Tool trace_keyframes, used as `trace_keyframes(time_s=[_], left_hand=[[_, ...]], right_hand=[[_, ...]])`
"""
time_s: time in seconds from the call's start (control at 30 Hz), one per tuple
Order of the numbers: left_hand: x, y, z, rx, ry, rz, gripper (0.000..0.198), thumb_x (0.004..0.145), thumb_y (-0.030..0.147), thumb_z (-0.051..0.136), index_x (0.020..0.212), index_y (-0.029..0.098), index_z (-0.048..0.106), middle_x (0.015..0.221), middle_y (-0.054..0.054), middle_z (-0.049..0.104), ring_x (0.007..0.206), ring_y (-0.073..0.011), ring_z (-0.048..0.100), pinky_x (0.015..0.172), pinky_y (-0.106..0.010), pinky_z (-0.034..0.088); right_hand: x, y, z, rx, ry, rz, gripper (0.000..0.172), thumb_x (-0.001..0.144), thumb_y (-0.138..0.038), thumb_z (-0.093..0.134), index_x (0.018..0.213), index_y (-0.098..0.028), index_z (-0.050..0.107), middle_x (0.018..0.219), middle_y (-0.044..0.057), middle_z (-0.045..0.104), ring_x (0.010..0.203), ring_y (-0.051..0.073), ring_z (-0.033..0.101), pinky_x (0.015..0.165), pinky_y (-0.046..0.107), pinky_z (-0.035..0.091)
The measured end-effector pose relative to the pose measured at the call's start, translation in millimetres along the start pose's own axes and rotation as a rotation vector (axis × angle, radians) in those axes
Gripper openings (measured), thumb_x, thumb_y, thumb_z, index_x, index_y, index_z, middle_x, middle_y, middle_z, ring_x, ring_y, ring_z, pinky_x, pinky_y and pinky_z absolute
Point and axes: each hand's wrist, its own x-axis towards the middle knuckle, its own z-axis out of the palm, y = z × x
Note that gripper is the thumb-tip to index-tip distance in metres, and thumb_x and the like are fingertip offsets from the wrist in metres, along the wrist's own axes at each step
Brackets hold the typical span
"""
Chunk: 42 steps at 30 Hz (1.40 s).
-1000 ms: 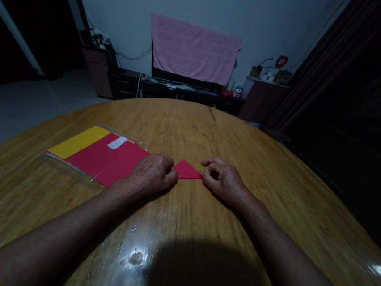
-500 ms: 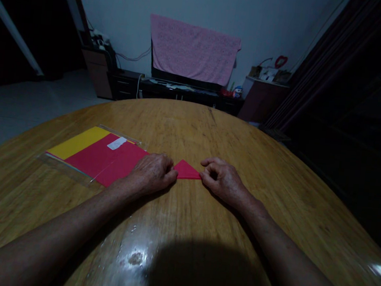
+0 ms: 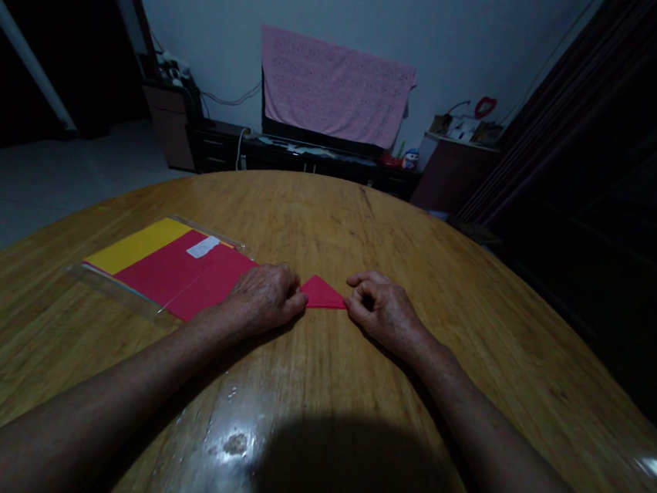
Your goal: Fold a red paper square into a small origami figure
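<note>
Neither hand has moved since the earlier frames: the left hand (image 3: 262, 298) and right hand (image 3: 383, 310) each pinch one corner of the red folded paper triangle (image 3: 322, 293), lying mid-frame on the wooden surface (image 3: 364, 234), near a plastic-sleeved paper pack (image 3: 164, 265).

The only place print could be is the small white label (image 3: 203, 247) stuck on the clear plastic packet (image 3: 105, 279) holding yellow and red paper (image 3: 158, 265) on my desk (image 3: 331, 223). Its marks are too small and dim for me to read, and I can read nothing else.
</note>
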Motion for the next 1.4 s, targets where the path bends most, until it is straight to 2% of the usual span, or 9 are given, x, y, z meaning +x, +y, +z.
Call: trace_keyframes(time_s=[0.27,0.53,0.87,1.23,1.4], left_hand=[[0,0,0.9,0.026,0.009,-0.006,0.028,0.083,0.037,0.045,0.076,0.018,0.064,0.077,-0.009,0.067,0.07,-0.0212,0.059,0.059,-0.031,0.035],[0,4,-3.1,0.053,-0.031,-0.036,0.029,0.083,0.038,0.046,0.076,0.018,0.066,0.073,-0.007,0.067,0.068,-0.0208,0.06,0.057,-0.03,0.035],[0,3,-0.5,0.056,-0.004,-0.018,0.027,0.083,0.037,0.046,0.077,0.018,0.065,0.075,-0.007,0.066,0.068,-0.0195,0.058,0.057,-0.029,0.035],[0,3,-0.7,0.046,-0.01,-0.035,0.026,0.081,0.037,0.047,0.078,0.019,0.064,0.075,-0.008,0.065,0.068,-0.0203,0.058,0.055,-0.03,0.033],[1,3,-0.9,0.052,-0.024,-0.034,0.027,0.082,0.037,0.046,0.079,0.018,0.065,0.077,-0.008,0.065,0.069,-0.0199,0.058,0.055,-0.029,0.032]], right_hand=[[-1,-1,0,-0.004,-0.006,-0.013,0.022,0.082,-0.019,0.058,0.062,-0.02,0.05,0.1,0.01,0.065,0.09,0.021,0.064,0.079,0.034,0.047],[0,0,0,-0.016,0.004,-0.016,0.021,0.081,-0.018,0.06,0.062,-0.02,0.051,0.099,0.01,0.066,0.089,0.02,0.063,0.078,0.034,0.047],[0,0,0,-0.014,-0.015,-0.04,0.024,0.085,-0.02,0.056,0.063,-0.019,0.048,0.1,0.011,0.064,0.09,0.021,0.062,0.079,0.035,0.046],[2,2,-15,0.171,-0.113,0.032,0.021,0.087,-0.024,0.053,0.071,-0.018,0.065,0.108,0.012,0.065,0.096,0.021,0.064,0.085,0.037,0.048],[1,2,-16,0.198,-0.115,0.074,0.02,0.084,-0.025,0.056,0.069,-0.017,0.066,0.109,0.013,0.065,0.096,0.022,0.065,0.084,0.037,0.048]])
